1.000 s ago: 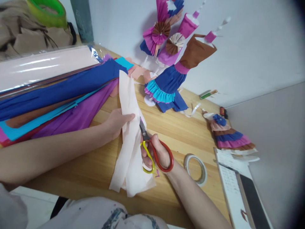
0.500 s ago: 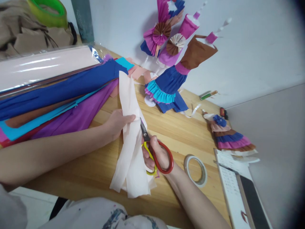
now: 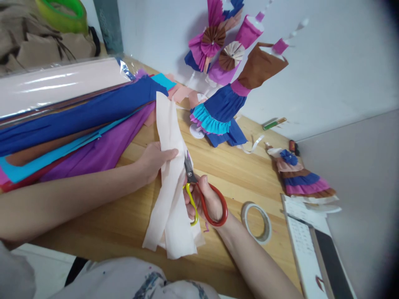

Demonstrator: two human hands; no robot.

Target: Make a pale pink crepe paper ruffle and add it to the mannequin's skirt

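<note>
A long pale strip of crepe paper (image 3: 166,120) lies lengthwise over the wooden table, its lower part split into overlapping lengths. My left hand (image 3: 156,161) pinches it near the middle, thumb on top. In my right hand (image 3: 205,203) are scissors (image 3: 218,216) with one red and one yellow handle. Their dark blades point away from me, at the paper's right edge just beside my left thumb. Paper partly hides the blades, and some right-hand fingers are hidden behind the handles.
Coloured crepe paper (image 3: 77,112) and a plastic-wrapped pale roll (image 3: 62,85) lie at left. Paper-dressed figures (image 3: 224,104) stand against the wall. A tape roll (image 3: 246,220) is right of my right hand. Beyond it are a layered paper dress (image 3: 302,178) and a white board (image 3: 299,241).
The scissor handles have come closer together, with the yellow loop shifting slightly left. My left hand keeps its hold on the paper in the same place.
</note>
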